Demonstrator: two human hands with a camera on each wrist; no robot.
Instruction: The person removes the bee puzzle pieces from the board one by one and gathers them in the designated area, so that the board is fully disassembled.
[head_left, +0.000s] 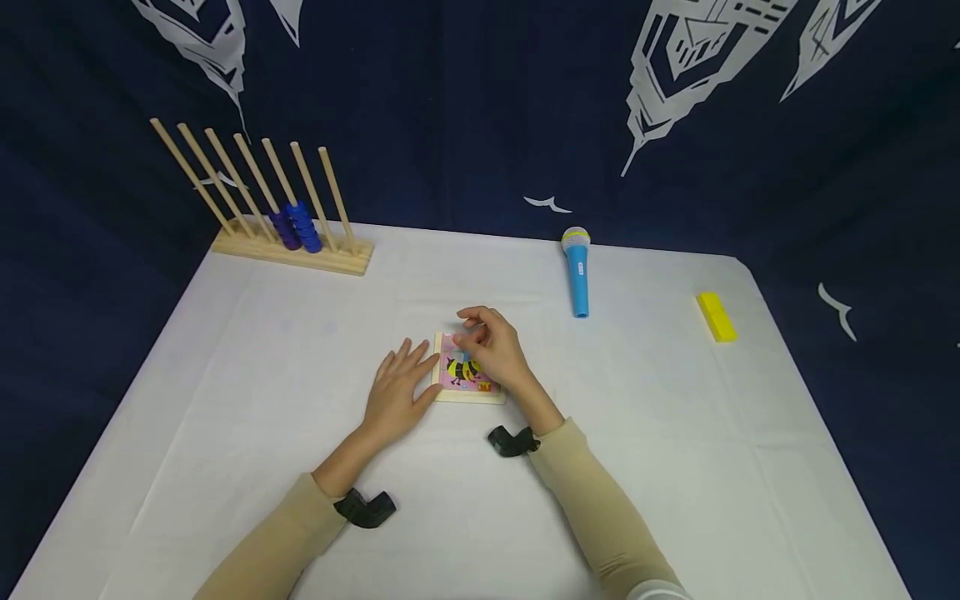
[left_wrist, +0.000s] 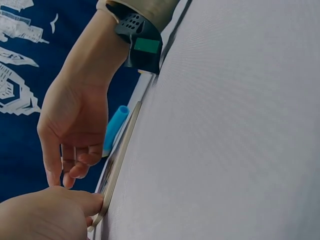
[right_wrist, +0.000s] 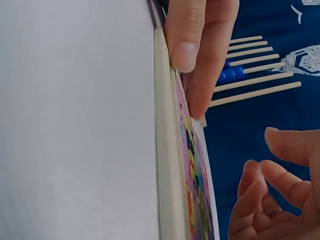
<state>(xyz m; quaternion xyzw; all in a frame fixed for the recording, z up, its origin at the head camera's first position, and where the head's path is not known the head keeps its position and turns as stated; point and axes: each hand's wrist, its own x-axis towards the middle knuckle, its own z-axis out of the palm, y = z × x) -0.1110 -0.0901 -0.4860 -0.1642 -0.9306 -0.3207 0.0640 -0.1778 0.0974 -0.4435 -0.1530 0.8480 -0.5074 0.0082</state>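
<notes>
A small square wooden picture puzzle [head_left: 468,397] with a pale frame lies flat on the table, showing a yellow-and-black bee on pink. My left hand [head_left: 397,392] rests at its left edge, fingers spread; in the right wrist view, the thumb [right_wrist: 185,55] and a finger touch the frame's border. Above the puzzle's upper right part hovers my right hand [head_left: 498,350], covering some of the picture. Its fingers bend loosely, and the right wrist view shows a gap between thumb and fingertips with nothing in it.
At the back left stands a wooden peg rack [head_left: 292,257] with upright rods and blue and purple beads. Beyond the puzzle lies a blue toy microphone [head_left: 577,275]. A yellow block [head_left: 717,317] is at the right. A dark patterned curtain [head_left: 450,108] hangs behind the white table [head_left: 675,450].
</notes>
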